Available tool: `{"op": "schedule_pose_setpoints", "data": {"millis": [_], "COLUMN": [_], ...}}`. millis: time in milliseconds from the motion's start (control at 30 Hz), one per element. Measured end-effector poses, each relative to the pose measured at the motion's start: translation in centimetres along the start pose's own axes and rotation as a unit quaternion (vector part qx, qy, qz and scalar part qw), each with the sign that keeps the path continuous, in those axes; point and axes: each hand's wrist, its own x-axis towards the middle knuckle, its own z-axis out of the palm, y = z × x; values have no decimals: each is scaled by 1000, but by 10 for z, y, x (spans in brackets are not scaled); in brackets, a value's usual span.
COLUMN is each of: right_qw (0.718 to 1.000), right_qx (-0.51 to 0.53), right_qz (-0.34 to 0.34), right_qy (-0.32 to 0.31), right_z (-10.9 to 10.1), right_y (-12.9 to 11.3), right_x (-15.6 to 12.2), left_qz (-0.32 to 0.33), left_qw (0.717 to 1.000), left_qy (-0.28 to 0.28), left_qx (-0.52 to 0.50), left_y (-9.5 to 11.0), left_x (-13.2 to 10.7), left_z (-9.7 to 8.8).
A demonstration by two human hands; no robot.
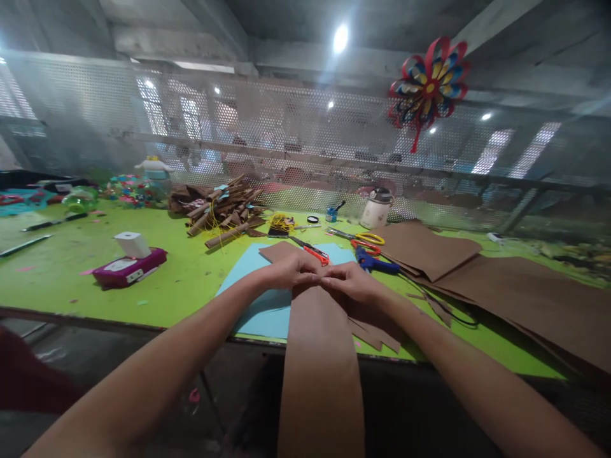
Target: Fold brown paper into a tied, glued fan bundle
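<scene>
The left hand (292, 268) and right hand (353, 280) pinch a long brown paper strip (324, 369), fingertips nearly meeting, above a light-blue paper sheet (267, 318). The strip droops past the sheet's near edge; its weight could skew it if the pinch slackens. A right-hand slip could knock the dark-blue plastic glue gun (380, 264), right of the sheet.

Dim and hazy, with one glaring lamp (340, 39) at top centre.
Smaller lights (485, 116) speckle the mesh (286, 127) across the upper half. The table (62, 289) catches soft light mid-frame; beneath it, shadow darkens the bottom. Wide-angle stretch pulls at both sides, and clutter (568, 254) at far right looks smeared, perhaps out of focus.
</scene>
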Motion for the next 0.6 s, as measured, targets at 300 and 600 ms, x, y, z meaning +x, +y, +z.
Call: {"op": "schedule_pose_setpoints", "data": {"millis": [300,600], "right_qw": [1000,991], "right_qx": [8,43], "right_qz": [9,129], "right_qy": [15,-19], "right_z": [-3,-17], "right_y": [4,2], "right_x": [-2,-10], "left_qz": [-105,-97], "left_qw": [991,993], "left_qy": [-71,-59], "left_qx": [-30,-12], "left_y": [6,1], "left_x": [-6,-7], "left_z": [-12,-11]}}
